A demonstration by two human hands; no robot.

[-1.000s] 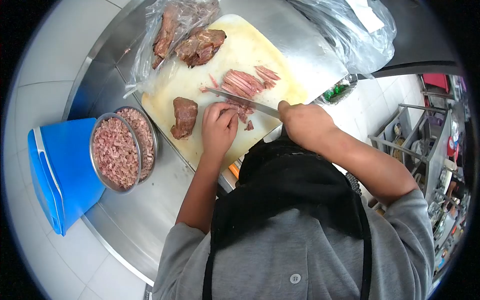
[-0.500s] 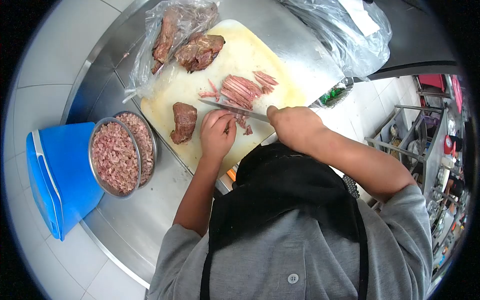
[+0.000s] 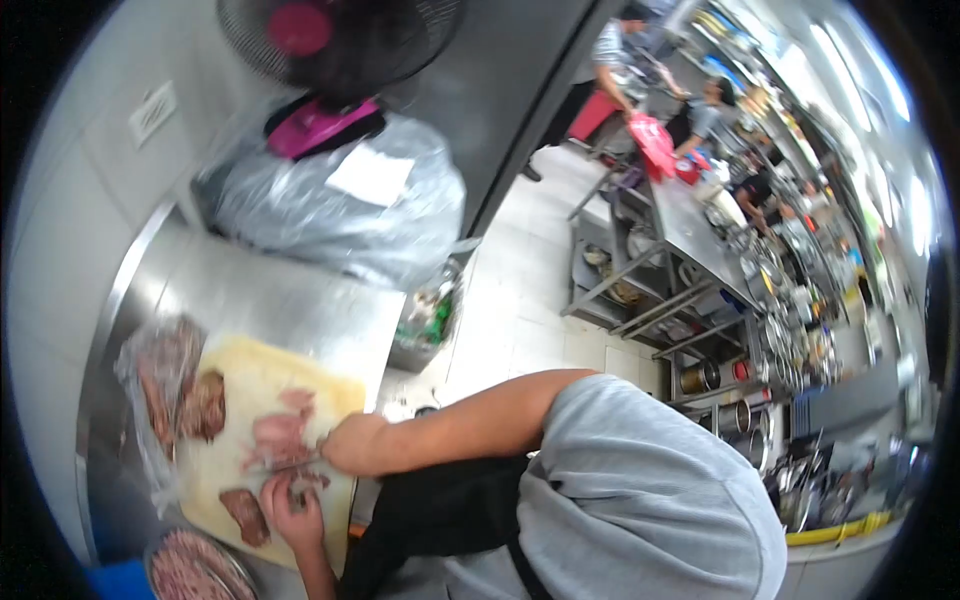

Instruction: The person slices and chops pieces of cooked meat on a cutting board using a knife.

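My right hand (image 3: 352, 443) is wrapped round the handle of a knife (image 3: 293, 462), its blade lying low across the cutting board (image 3: 222, 456). Sliced meat (image 3: 280, 432) is spread beyond the blade. Close to the knife, my left hand (image 3: 293, 515) rests on the board with curled fingers; small meat scraps show by them, but what they grip is unclear. Left of that hand sits a cooked-looking chunk of meat (image 3: 245, 516). Another chunk (image 3: 204, 406) lies at the board's left edge, beside a clear plastic bag (image 3: 180, 340) with meat inside.
Bowls of diced meat (image 3: 190, 568) and a blue cooler (image 3: 112, 582) stand at the bottom left. Behind the steel counter (image 3: 290, 300) are a large plastic bag (image 3: 310, 225) and a fan (image 3: 340, 40). A bin (image 3: 425, 325) stands right of it; co-workers (image 3: 615, 65) are farther off.
The head view has swung up and to the right, so the board appears lower left and the kitchen shows. Both hands stay at the board, the right still holding the knife.
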